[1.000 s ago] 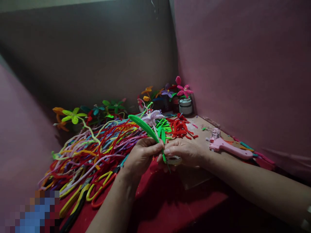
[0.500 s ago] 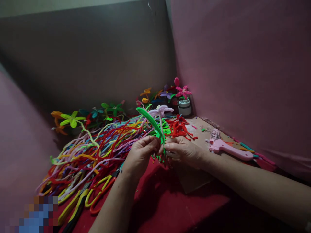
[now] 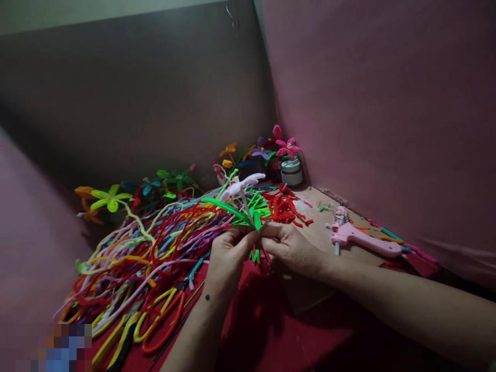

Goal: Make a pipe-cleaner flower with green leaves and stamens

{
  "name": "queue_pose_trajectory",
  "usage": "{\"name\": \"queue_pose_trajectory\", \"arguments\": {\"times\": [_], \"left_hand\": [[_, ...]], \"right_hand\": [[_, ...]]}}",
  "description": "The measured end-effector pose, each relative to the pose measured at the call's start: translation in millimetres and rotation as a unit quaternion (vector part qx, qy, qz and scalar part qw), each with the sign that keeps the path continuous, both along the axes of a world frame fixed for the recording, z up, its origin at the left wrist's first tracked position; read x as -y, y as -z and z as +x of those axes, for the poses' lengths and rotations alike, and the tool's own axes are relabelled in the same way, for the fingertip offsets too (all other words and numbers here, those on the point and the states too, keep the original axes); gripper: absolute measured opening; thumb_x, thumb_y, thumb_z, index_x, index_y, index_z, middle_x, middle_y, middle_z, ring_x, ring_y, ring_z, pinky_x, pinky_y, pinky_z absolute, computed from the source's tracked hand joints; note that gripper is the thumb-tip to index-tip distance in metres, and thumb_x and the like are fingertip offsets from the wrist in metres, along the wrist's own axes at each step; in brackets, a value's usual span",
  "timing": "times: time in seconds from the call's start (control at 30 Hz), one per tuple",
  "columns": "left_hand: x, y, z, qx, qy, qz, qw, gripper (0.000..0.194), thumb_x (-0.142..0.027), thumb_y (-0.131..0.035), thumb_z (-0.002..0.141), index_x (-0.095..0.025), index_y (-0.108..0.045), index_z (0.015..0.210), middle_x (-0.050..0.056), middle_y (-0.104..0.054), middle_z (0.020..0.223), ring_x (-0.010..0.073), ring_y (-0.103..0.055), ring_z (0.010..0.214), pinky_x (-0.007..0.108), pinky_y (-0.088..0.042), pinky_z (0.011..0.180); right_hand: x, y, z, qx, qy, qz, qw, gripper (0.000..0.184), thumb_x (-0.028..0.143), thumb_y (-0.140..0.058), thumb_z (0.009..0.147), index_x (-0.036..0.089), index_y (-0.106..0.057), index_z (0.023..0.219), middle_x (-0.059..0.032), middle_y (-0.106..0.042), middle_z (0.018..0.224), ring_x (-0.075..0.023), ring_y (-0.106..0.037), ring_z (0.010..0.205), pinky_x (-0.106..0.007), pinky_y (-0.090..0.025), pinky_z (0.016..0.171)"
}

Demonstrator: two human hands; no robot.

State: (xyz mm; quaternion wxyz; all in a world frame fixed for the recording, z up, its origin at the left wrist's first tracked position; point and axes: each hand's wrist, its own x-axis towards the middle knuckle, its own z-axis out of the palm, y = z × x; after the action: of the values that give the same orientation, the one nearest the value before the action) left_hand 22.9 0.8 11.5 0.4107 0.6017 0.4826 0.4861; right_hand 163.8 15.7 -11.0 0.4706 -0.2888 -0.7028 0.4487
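Observation:
My left hand [image 3: 228,256] and my right hand [image 3: 292,248] meet at the middle of the red table, both pinched on the stem of a pipe-cleaner flower. The flower has a pale lilac bloom [image 3: 242,185] pointing away from me and a long green leaf [image 3: 225,206] sticking out to the left. A short green stub [image 3: 254,255] hangs below my fingers. Both sets of fingers are closed tight around the stem where leaf and stem join.
A big heap of coloured pipe cleaners [image 3: 155,237] lies left of my hands. Finished flowers [image 3: 110,196] stand along the back wall, with more in small pots [image 3: 291,173] in the corner. A pink glue gun [image 3: 362,240] lies right. Scissors and pliers [image 3: 127,330] lie near left.
The flower has tipped forward and down, with its bloom now lower and the leaf flatter to the left. My hands have stayed pinched together and shifted slightly.

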Motion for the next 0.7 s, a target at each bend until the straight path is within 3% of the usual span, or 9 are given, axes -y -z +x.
{"name": "queue_pose_trajectory", "arguments": {"times": [0.1,0.27,0.43,0.6,0.7], "left_hand": [[3,0.9,4,-0.008,-0.014,0.016,1.000,0.014,-0.026,-0.064,0.067,-0.014,-0.057,0.064,-0.003,-0.052,0.058,0.0094,-0.042,0.055,0.021,-0.034,0.054],[8,-3.4,8,-0.047,-0.052,0.043,0.997,0.012,-0.026,-0.060,0.071,-0.015,-0.055,0.069,-0.002,-0.054,0.063,0.0113,-0.048,0.060,0.022,-0.036,0.056],[11,-5.7,7,-0.042,-0.081,0.072,0.993,0.015,-0.028,-0.055,0.074,-0.017,-0.052,0.084,0.000,-0.056,0.073,0.0124,-0.051,0.066,0.023,-0.039,0.061],[8,-1.6,4,-0.009,-0.139,0.102,0.985,0.012,-0.011,-0.050,0.071,-0.017,-0.049,0.082,-0.001,-0.055,0.075,0.0109,-0.052,0.069,0.022,-0.041,0.064],[5,-1.0,2,0.002,-0.141,0.084,0.986,0.014,-0.020,-0.054,0.071,-0.017,-0.050,0.084,0.000,-0.055,0.075,0.0115,-0.053,0.067,0.022,-0.041,0.060]], "right_hand": [[2,1.5,-1,0.027,0.039,0.012,0.999,0.013,0.012,-0.045,0.071,0.014,-0.055,0.063,0.0025,-0.043,0.061,-0.0089,-0.041,0.060,-0.021,-0.035,0.059],[-1,2.4,0,0.003,0.022,0.024,0.999,0.019,0.017,-0.044,0.075,0.014,-0.056,0.060,-0.0010,-0.050,0.068,-0.0118,-0.045,0.069,-0.024,-0.037,0.068],[-4,-1.1,2,-0.066,0.007,-0.052,0.996,0.019,0.025,-0.048,0.076,0.014,-0.058,0.064,0.0008,-0.050,0.061,-0.0111,-0.044,0.064,-0.024,-0.037,0.064],[-12,2.7,3,-0.102,0.045,-0.107,0.988,0.016,0.025,-0.051,0.074,0.013,-0.055,0.064,0.0031,-0.046,0.058,-0.0080,-0.039,0.056,-0.022,-0.032,0.055],[-17,6.4,4,-0.101,0.056,-0.113,0.987,0.019,0.026,-0.049,0.076,0.014,-0.056,0.065,0.0023,-0.048,0.059,-0.0084,-0.042,0.056,-0.022,-0.032,0.054]]}}
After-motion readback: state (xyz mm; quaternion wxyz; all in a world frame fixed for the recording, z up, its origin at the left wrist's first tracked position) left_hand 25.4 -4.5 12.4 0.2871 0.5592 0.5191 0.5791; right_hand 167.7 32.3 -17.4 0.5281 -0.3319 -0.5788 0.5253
